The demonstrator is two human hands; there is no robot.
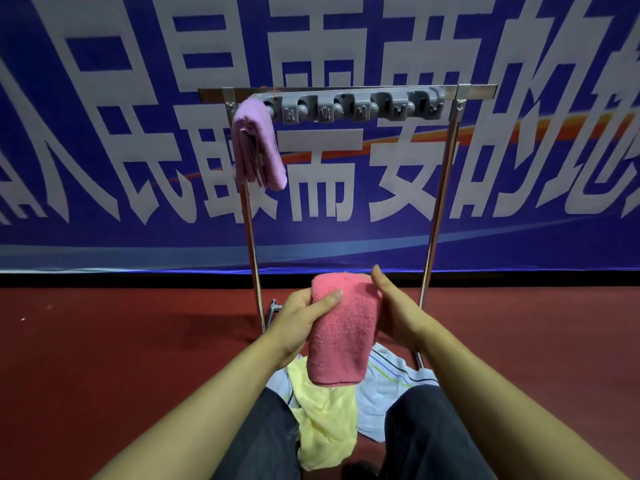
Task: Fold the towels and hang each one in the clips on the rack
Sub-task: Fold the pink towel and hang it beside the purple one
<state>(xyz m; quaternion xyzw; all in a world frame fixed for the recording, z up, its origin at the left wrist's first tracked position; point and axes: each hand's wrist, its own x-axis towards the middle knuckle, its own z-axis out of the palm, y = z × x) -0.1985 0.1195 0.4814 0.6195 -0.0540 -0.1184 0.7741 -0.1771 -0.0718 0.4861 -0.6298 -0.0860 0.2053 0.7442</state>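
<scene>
A folded pink towel hangs upright between my hands, low in front of the rack. My left hand grips its left edge, thumb across the front. My right hand holds its right side with the fingers behind the cloth. The metal rack carries a grey strip of clips along its top bar. A folded lilac towel hangs from the leftmost clip. On the floor between my knees lie a crumpled yellow towel and a white striped towel.
The rack stands on a red floor against a blue banner with large white characters. The clips to the right of the lilac towel hold nothing. My dark trouser legs frame the loose towels.
</scene>
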